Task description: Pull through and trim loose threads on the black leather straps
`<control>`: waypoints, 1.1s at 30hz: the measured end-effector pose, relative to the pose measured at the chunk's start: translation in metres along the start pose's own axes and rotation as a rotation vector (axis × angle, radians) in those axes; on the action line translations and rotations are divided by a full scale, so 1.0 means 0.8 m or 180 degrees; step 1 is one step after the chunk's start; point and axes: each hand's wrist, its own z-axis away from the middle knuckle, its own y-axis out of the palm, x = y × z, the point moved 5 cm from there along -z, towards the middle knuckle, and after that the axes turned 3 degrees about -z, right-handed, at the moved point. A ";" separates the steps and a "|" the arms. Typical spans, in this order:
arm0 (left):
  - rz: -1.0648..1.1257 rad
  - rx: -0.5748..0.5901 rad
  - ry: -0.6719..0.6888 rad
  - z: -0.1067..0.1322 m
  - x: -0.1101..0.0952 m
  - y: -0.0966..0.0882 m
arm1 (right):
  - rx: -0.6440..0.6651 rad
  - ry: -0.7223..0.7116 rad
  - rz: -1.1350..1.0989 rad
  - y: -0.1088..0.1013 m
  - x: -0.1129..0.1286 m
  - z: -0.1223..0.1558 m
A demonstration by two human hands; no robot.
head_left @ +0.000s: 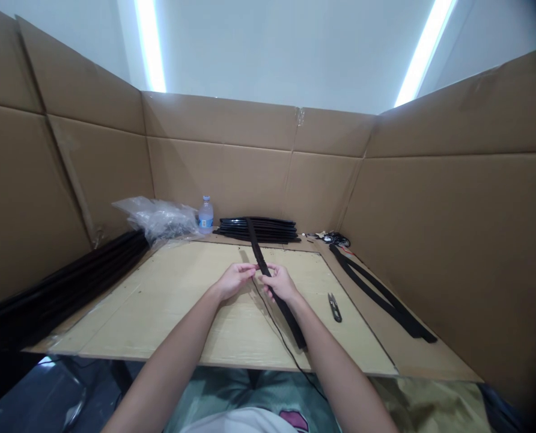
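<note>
A long black strip lies slantwise across the wooden board, from the far stack toward the near edge. My right hand is wrapped round the strip near its middle. My left hand pinches the strip just beside it with its fingertips. A thin black cord runs from the hands down over the board's near edge.
A stack of black strips lies at the back, with a water bottle and a clear plastic bag to its left. Small black snips lie to the right. More black strips lie at the right, long black strips at the left. Cardboard walls surround the table.
</note>
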 end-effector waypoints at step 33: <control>0.0741 -0.0009 0.0285 0.013 -0.033 -0.001 | -0.0048 0.0380 -0.0870 -0.005 0.005 -0.004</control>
